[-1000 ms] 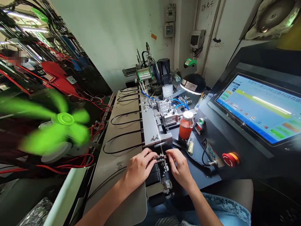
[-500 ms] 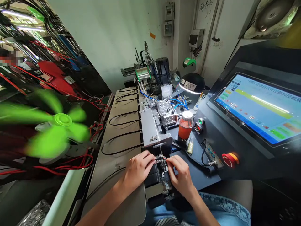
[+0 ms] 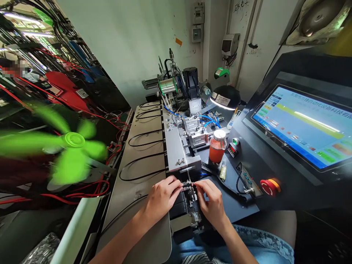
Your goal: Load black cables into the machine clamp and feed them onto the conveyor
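My left hand (image 3: 163,194) reaches in from the left, its thumb and fingertips pinched at the small metal fixture (image 3: 191,196) at the machine's near end. A thin dark piece shows at those fingertips, seemingly the end of the black cable (image 3: 123,212) that runs under this hand. From the other side, my right hand (image 3: 210,198) is closed in a pinch against the top of the same fixture. Whatever its fingertips hold is too small to name. Further looped black cables (image 3: 141,161) lie on the beige plate (image 3: 132,190), their ends at the metal rail.
A spinning green fan (image 3: 74,139) stands left. Beyond the hands are a metal cover block (image 3: 177,146), pneumatic cylinders (image 3: 198,137), a solder wire spool (image 3: 167,86) and a lamp (image 3: 224,97). An orange-red jar (image 3: 217,148), red emergency button (image 3: 269,187) and touchscreen (image 3: 302,124) stand right.
My right hand's fingertips have shifted very slightly at the fixture. My left hand stays in place, and the fan blades have turned.
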